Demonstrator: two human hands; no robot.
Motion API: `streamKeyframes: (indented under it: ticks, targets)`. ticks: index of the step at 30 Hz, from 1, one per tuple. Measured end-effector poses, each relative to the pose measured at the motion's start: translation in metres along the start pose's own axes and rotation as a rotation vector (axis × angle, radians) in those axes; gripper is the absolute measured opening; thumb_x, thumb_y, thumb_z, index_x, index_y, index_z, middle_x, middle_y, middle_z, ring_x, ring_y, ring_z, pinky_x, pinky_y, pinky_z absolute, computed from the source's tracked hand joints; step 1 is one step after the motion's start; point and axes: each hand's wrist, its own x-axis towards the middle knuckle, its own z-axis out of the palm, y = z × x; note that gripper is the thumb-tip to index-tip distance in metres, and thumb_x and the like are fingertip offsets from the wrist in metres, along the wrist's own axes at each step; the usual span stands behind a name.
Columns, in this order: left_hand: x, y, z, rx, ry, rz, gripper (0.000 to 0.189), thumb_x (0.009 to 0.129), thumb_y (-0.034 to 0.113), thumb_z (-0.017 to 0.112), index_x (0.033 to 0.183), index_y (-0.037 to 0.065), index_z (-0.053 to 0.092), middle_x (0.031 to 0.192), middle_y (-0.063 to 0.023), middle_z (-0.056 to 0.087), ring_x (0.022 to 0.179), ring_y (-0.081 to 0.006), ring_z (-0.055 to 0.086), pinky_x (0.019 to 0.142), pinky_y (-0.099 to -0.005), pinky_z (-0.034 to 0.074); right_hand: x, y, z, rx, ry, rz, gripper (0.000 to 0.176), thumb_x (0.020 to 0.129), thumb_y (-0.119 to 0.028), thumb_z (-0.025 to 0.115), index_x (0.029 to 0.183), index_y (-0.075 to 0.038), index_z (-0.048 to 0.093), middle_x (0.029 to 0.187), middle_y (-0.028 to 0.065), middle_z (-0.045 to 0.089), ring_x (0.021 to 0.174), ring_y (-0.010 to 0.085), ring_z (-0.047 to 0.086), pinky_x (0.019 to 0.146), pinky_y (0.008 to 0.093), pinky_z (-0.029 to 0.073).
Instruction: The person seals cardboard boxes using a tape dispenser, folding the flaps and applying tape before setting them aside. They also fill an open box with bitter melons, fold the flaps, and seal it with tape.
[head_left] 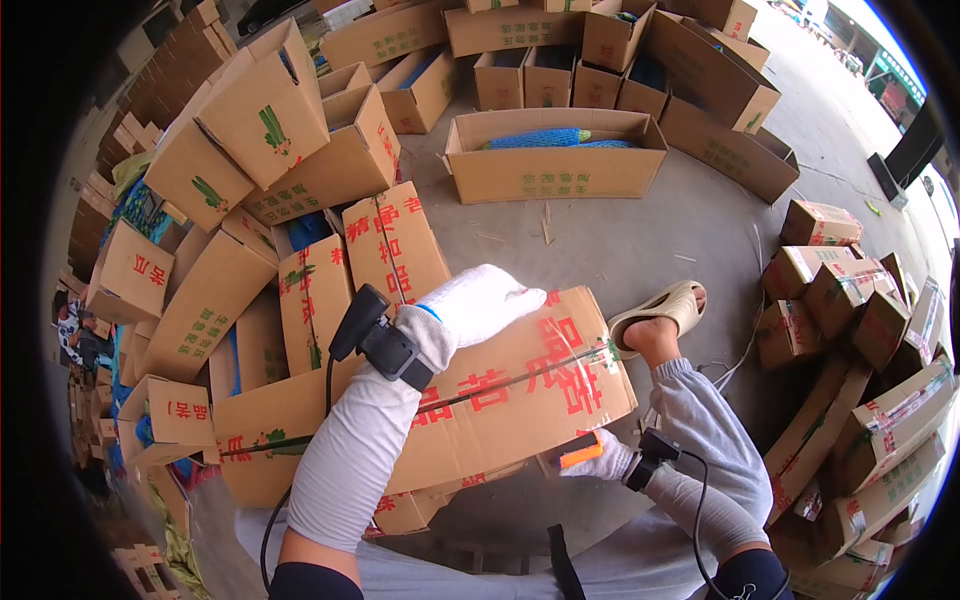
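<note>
A long closed carton (480, 410) with red characters and a tape strip along its top lies across the middle. My left hand (485, 305), in a white glove, rests at the carton's far edge with its fingers pressed together; whatever they may hold is hidden. At the near right corner my right hand (605, 458), also gloved, holds an orange-and-black tool (580, 450) close against the carton's side. Another taped carton (395, 245) with red print stands just beyond my left hand.
An open carton (555, 178) with blue-netted produce (540, 139) stands ahead. More open cartons (265, 110) crowd the left and back. Closed cartons (880, 440) are piled at the right. My sandalled foot (660, 318) is right of the middle carton, near loose straps.
</note>
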Motion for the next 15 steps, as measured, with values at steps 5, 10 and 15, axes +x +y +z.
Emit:
streamKeyframes:
  ticks: [5,10,15]
  targets:
    - [0.001,0.01,-0.009,0.033,-0.025,-0.056,0.049,0.095,0.047,0.052,0.089,0.003,0.072,0.077,-0.0229,0.065,0.075,-0.0407,0.062,0.073,-0.0428,0.049,0.087,-0.05,-0.153,-0.086,0.196,-0.18,0.048,0.08,-0.025,0.08,0.118,-0.003,0.061,0.112,0.0071,0.066,0.109,0.0184,0.06,0.094,0.0347,0.051]
    - [-0.002,0.011,-0.005,-0.045,0.054,-0.122,0.045,0.096,0.048,0.052,0.092,0.008,0.073,0.081,-0.019,0.068,0.075,-0.0399,0.066,0.072,-0.0462,0.051,0.121,-0.069,-0.162,-0.085,0.129,-0.234,0.04,0.085,-0.021,0.075,0.117,-0.002,0.061,0.111,0.0075,0.067,0.109,0.0188,0.061,0.094,0.0344,0.051]
    - [-0.004,0.004,-0.01,-0.01,0.387,-0.298,0.072,0.093,0.047,0.06,0.148,0.006,0.036,0.102,-0.027,0.067,0.088,-0.0376,0.069,0.075,-0.043,0.054,0.245,-0.111,-0.167,-0.932,-0.1,-0.73,0.033,0.089,-0.017,0.069,0.116,-0.001,0.062,0.111,0.0079,0.067,0.109,0.0191,0.061,0.094,0.0342,0.051]
